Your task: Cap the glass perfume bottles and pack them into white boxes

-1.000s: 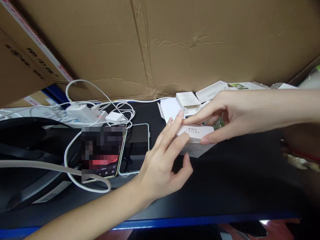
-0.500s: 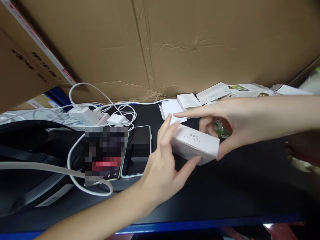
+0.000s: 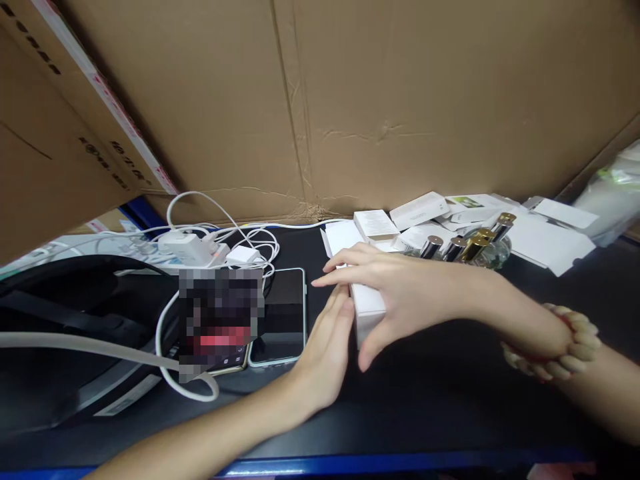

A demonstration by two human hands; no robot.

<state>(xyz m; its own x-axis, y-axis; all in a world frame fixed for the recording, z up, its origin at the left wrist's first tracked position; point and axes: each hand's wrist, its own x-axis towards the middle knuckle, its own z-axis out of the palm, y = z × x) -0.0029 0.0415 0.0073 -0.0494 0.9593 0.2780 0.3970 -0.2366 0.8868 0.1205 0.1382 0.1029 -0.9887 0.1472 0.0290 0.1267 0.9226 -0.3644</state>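
A small white box [image 3: 367,312] stands on the black table [image 3: 450,393]. My right hand [image 3: 405,293] lies over its top, fingers curved round it and thumb down its front side. My left hand [image 3: 327,350] presses flat against the box's left side, fingers stretched and together. A bead bracelet [image 3: 560,347] sits on my right wrist.
Two phones [image 3: 277,317] lie left of the box, with white chargers and cables [image 3: 200,250] behind them. Small bottles with metal caps [image 3: 465,247] and several white boxes and leaflets [image 3: 420,210] lie at the back right. A cardboard wall [image 3: 400,100] closes the back. A black case [image 3: 60,333] fills the left.
The white box has come down from between my raised fingers onto the table, turned on end. My right hand has moved over its top, and the small green bottle no longer shows in it.
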